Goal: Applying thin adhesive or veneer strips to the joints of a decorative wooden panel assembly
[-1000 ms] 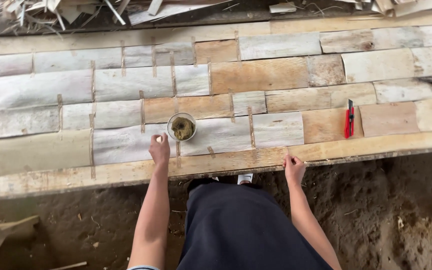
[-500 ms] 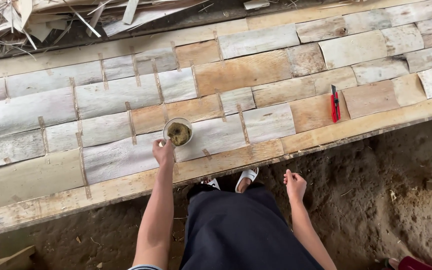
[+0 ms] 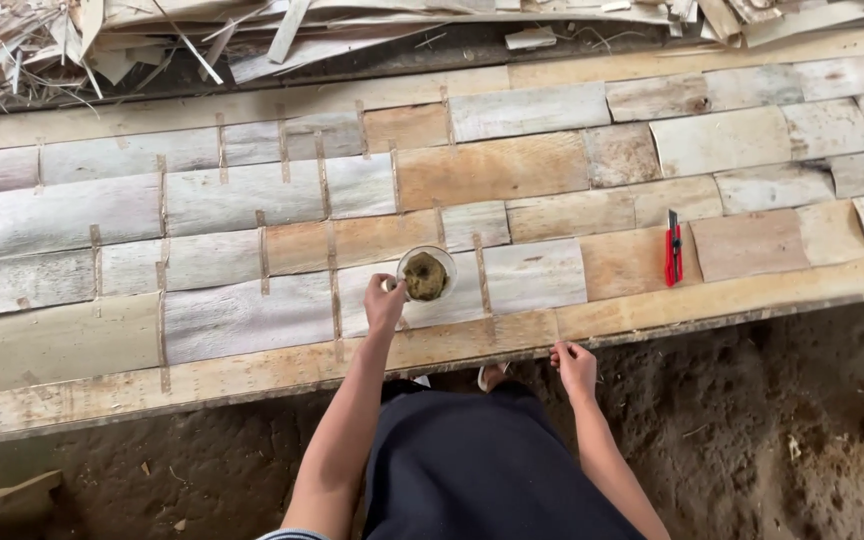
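A: Your left hand (image 3: 385, 300) grips the near-left rim of the small glass cup (image 3: 426, 274), fingers curled round its edge.

B: Where does that cup stand?

A: On the patchwork of veneer sheets (image 3: 252, 200), near the front edge, with a brownish-green lump inside it.

B: And further right?

A: Your right hand (image 3: 575, 367) holds nothing; its loosely bent fingertips touch the front edge of the long board (image 3: 752, 290). Beyond it, 1 red utility knife (image 3: 672, 248) lies flat on the veneer, well apart from the cup. Wood scraps (image 3: 102, 35) pile up behind.
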